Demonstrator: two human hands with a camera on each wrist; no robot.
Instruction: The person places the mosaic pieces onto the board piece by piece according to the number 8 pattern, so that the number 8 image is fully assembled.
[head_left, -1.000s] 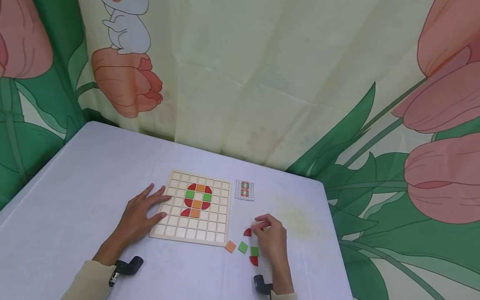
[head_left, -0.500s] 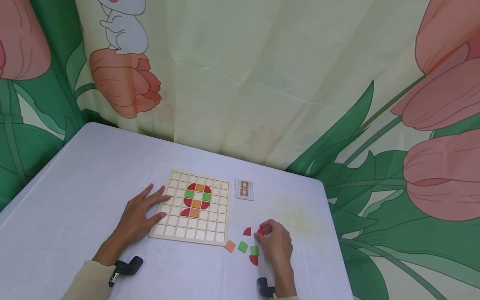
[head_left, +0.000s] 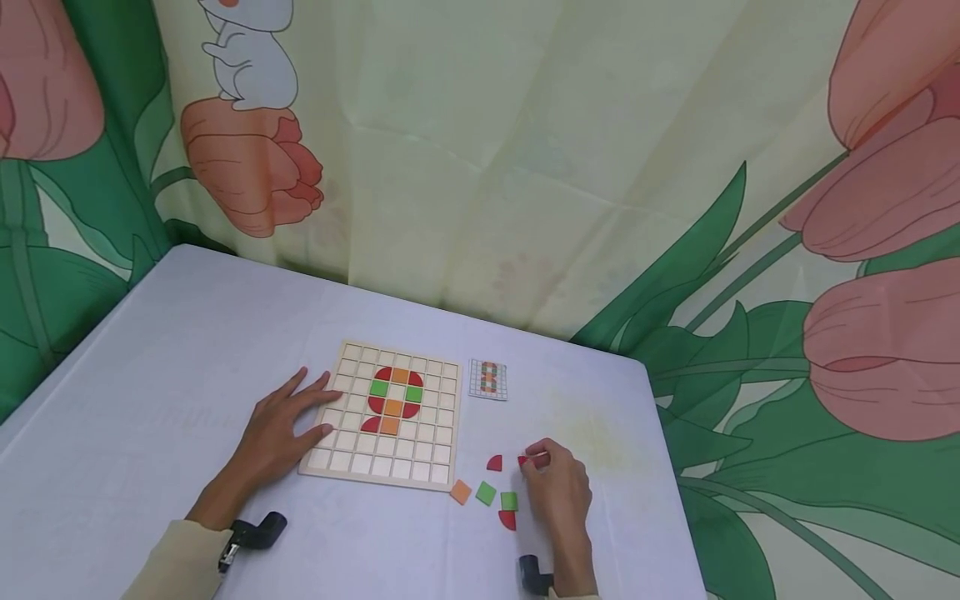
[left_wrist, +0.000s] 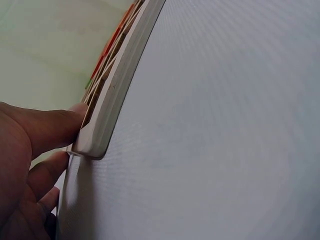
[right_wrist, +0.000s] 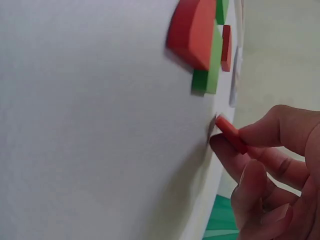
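Note:
My right hand pinches a red quarter-circle tile between thumb and fingers, close over the table right of the board. Loose pieces lie beside it: another red quarter-circle tile, a green square tile, a second green square, a red tile and an orange square. My left hand rests with spread fingers on the left edge of the wooden grid board; its thumb touches the rim in the left wrist view. Red, orange and green tiles form a rounded pattern on the board.
A small pattern card lies right of the board's far corner. The table wears a white cloth, and a flower-printed curtain hangs behind its far edge.
My right hand has drawn back slightly to the right and now pinches a red tile, which has turned between the fingers. The left hand and the board stay put.

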